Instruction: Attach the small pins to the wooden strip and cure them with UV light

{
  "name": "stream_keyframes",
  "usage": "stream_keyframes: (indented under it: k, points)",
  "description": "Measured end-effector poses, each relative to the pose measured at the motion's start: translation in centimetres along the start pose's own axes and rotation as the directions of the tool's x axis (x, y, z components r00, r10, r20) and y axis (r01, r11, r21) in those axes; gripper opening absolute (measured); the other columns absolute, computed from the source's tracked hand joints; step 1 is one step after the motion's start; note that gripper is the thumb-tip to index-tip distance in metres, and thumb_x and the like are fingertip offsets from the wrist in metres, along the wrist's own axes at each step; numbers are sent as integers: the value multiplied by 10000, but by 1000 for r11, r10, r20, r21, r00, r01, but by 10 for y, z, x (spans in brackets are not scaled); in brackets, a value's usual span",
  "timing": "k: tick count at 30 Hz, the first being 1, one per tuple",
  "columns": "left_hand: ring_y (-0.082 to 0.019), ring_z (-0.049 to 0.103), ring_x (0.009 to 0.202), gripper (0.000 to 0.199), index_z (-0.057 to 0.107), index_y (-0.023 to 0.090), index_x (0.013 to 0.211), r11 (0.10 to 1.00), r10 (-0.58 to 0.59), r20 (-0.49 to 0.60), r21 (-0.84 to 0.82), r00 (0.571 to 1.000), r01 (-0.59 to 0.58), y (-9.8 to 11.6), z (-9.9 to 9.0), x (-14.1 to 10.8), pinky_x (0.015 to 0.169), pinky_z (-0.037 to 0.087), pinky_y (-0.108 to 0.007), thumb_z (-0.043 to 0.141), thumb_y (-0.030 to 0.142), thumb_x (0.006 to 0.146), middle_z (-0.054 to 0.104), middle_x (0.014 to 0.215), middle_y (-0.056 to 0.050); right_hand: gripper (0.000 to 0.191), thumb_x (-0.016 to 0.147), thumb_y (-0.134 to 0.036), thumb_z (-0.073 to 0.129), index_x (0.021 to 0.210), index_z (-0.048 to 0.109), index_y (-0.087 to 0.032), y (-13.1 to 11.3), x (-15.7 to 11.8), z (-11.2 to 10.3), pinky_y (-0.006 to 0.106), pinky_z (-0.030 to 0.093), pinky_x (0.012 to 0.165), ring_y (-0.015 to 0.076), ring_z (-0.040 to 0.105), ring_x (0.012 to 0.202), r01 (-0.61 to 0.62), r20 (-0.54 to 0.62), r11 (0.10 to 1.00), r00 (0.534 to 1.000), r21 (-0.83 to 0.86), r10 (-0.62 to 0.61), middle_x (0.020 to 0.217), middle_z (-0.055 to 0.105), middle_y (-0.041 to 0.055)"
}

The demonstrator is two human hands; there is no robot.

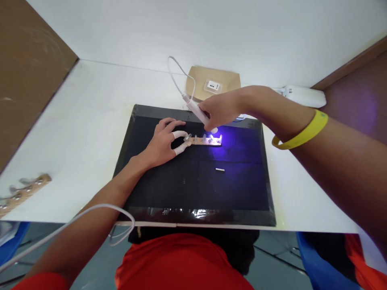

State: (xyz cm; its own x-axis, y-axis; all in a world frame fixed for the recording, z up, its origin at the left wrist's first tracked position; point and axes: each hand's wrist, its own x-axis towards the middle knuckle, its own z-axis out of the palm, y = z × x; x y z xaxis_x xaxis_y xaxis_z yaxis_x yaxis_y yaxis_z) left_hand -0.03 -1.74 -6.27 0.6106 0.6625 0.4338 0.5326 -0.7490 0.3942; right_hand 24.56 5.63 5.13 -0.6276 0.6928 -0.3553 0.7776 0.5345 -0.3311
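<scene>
A black mat (193, 185) lies under both hands. On it rests a short wooden strip (198, 141) bearing several small clear nail tips. My left hand (163, 141), with white covers on thumb and index finger, pinches the strip's left end; whether the leftmost nail tip is gripped too, I cannot tell. Above the strip, my right hand (222, 109) grips a white pen-shaped UV lamp (197, 111) tilted down to the right. Its violet-white light falls on the strip's right end and the mat beside it. A small metal bar (220, 169) lies below the strip.
Behind the mat, a tan tray (193, 74) holds a small clear box with a label (213, 85). A white cable (171, 66) runs from the lamp. Another wooden strip with nail tips (26, 192) lies at far left. A white power strip (304, 96) stands at back right.
</scene>
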Motion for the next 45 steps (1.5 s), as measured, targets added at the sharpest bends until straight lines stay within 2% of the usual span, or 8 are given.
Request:
stream_keyframes:
  k: [6, 12, 19, 24, 26, 31, 36, 45]
  points:
    - [-325, 495, 1316, 161, 751, 196, 1067, 1000, 2, 11, -1, 1000, -2, 0, 0, 0, 1155, 441, -563, 682, 302, 967, 665, 1394, -113, 245, 717, -128, 806, 626, 593, -208, 3, -31, 4, 263, 373, 442, 116, 549, 481, -166, -22, 934, 983, 316, 182, 539, 588, -25]
    - [-326, 492, 1318, 178, 757, 191, 1083, 1000, -11, 11, -12, 1000, 11, 1, 1, 0, 1153, 447, -549, 704, 305, 956, 670, 1391, -111, 156, 706, -116, 788, 774, 682, -209, 26, -74, 40, 254, 469, 451, 126, 597, 515, -53, -220, 622, 908, 782, 355, 655, 694, 1]
    - [-316, 483, 1335, 189, 756, 226, 1104, 997, -64, 44, -41, 997, 66, 0, 1, 0, 1190, 401, -571, 733, 296, 930, 653, 1414, -80, 269, 729, -248, 826, 896, 615, -232, 28, -105, 99, 252, 501, 460, 110, 595, 530, 105, -309, 374, 780, 922, 544, 753, 702, -13]
    - [-318, 475, 1347, 192, 758, 225, 1106, 997, -72, 50, -37, 996, 74, 1, 0, 0, 1199, 401, -565, 721, 311, 938, 647, 1418, -77, 274, 697, -263, 853, 881, 658, -214, 21, -107, 114, 227, 503, 469, 124, 622, 666, 168, -309, 276, 722, 946, 620, 858, 698, 23]
    - [-315, 472, 1353, 190, 757, 222, 1106, 997, -72, 53, -31, 996, 74, 2, 0, 0, 1205, 400, -559, 711, 310, 944, 645, 1421, -75, 266, 702, -247, 837, 895, 657, -218, 24, -104, 110, 223, 465, 450, 117, 587, 636, 161, -296, 267, 731, 950, 614, 821, 679, 14]
    - [-314, 480, 1350, 182, 762, 230, 1093, 994, -103, 60, -32, 993, 105, 4, -1, 1, 1211, 392, -563, 709, 312, 939, 645, 1426, -69, 157, 737, -259, 773, 771, 629, -206, 42, -87, 85, 237, 352, 403, 109, 464, 525, 19, -159, 294, 875, 955, 458, 597, 544, -15]
    - [-311, 475, 1351, 180, 760, 226, 1091, 994, -99, 63, -28, 993, 101, 4, -1, 1, 1210, 392, -559, 696, 320, 952, 647, 1427, -72, 175, 717, -205, 778, 694, 604, -205, 52, -66, 62, 237, 333, 404, 94, 432, 479, -123, -3, 354, 942, 927, 335, 551, 548, -15]
    - [-316, 474, 1352, 177, 759, 222, 1092, 996, -80, 48, -35, 996, 81, 4, -1, 1, 1198, 401, -567, 706, 308, 947, 649, 1427, -84, 394, 829, -275, 726, 518, 494, -212, 52, -43, 28, 220, 238, 378, 50, 366, 405, -230, 142, 600, 971, 766, 192, 447, 473, -29]
